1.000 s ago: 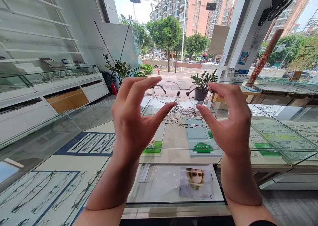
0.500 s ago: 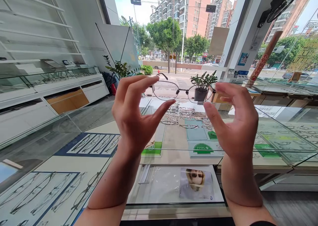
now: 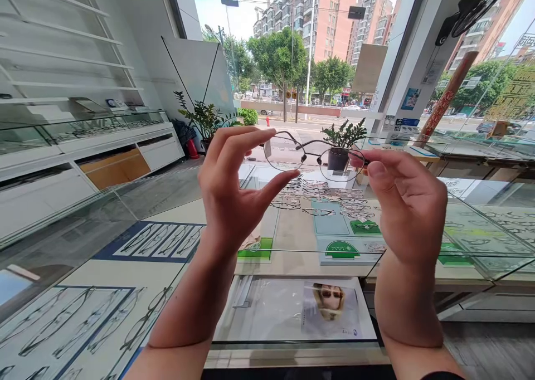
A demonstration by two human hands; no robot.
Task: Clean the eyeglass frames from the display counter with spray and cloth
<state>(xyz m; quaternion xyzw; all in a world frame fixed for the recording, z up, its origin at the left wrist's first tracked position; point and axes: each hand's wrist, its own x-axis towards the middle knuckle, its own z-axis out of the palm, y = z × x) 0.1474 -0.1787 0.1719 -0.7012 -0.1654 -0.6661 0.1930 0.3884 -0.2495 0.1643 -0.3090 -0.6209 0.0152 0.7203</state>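
Note:
A pair of thin dark-rimmed eyeglasses (image 3: pixel 311 154) is held up in the air above the glass counter, its lenses side by side. My left hand (image 3: pixel 234 179) grips the left lens rim between fingertips on top and the thumb below. At the other end, my right hand (image 3: pixel 412 201) pinches the right hinge area between thumb and index finger. The temples show behind the lenses, slanting toward the bridge. A small pale tag (image 3: pixel 268 148) shows at the left lens.
Below lies a glass display counter (image 3: pixel 288 257) with rows of eyeglasses (image 3: pixel 315 190), green-and-white cards (image 3: pixel 341 250) and a sunglasses picture (image 3: pixel 330 310). More frames (image 3: pixel 159 240) lie on trays at left. Potted plants (image 3: pixel 337 158) stand by the window.
The eyeglasses have shifted slightly right and tilted, with their temples now swung in behind the lenses. My right thumb has moved up from below the lens to the hinge.

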